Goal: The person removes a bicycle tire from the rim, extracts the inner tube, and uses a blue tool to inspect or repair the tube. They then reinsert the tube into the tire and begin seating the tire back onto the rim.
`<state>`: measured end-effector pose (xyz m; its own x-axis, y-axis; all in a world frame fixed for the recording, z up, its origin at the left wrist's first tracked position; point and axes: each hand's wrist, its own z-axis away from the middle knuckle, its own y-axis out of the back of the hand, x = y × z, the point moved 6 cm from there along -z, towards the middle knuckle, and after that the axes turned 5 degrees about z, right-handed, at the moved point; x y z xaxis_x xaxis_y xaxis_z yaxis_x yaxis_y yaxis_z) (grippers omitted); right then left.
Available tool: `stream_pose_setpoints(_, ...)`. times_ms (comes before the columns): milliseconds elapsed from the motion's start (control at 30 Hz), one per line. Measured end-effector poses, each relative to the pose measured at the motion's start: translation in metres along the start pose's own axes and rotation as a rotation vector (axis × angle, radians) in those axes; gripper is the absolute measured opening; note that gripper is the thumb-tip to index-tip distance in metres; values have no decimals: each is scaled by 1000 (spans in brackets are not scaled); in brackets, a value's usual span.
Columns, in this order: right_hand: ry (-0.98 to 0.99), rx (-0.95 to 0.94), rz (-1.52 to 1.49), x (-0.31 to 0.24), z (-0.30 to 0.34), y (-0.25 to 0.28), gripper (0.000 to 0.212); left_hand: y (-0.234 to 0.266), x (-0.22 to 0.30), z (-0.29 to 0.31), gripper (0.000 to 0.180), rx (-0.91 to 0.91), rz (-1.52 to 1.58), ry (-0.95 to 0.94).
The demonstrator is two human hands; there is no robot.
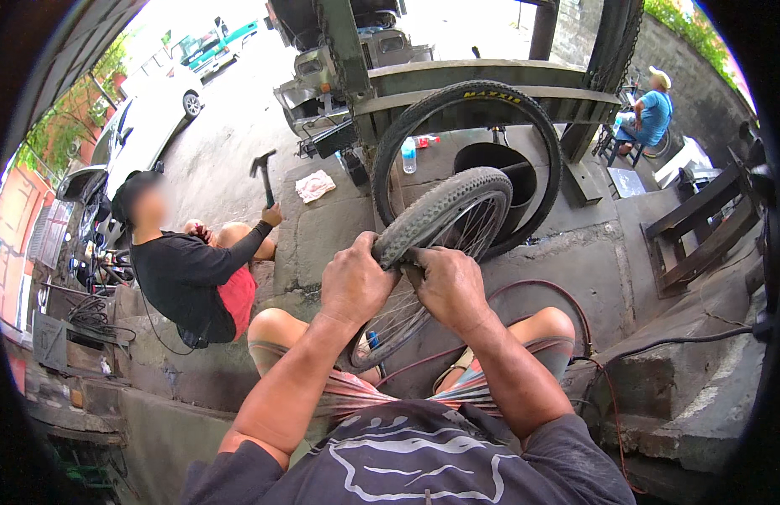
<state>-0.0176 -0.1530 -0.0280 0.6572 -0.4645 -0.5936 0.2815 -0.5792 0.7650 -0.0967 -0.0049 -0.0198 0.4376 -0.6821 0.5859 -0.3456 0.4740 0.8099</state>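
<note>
I see the left hand [356, 278] and right hand [449, 288] close together, both clamped on the knobbly bicycle tyre [440, 199]; its spoked wheel [396, 316] tilts right at them, long axis running near-left to far-right; I judge neither hand clearly nearer.

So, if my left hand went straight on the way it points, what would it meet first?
Likely the held tyre, since your left hand is against it. Depth beyond that is unclear.

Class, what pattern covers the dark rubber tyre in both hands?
The dark tyre has a knobbly pattern, clearest in the head view.
</note>
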Motion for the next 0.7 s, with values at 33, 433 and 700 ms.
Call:
stream_pose_setpoints(33,-9,-12,13,2,-2,0,20,-1,-1,-1,48,12,12,-9)
stream_pose_setpoints(433,-55,312,-401,7,4,-37,18,3,-2,1,50,-68,14,8)
stream_pose_setpoints(700,-64,358,-574,11,7,-40,18,-3,-3,-4,52,-75,5,-15)
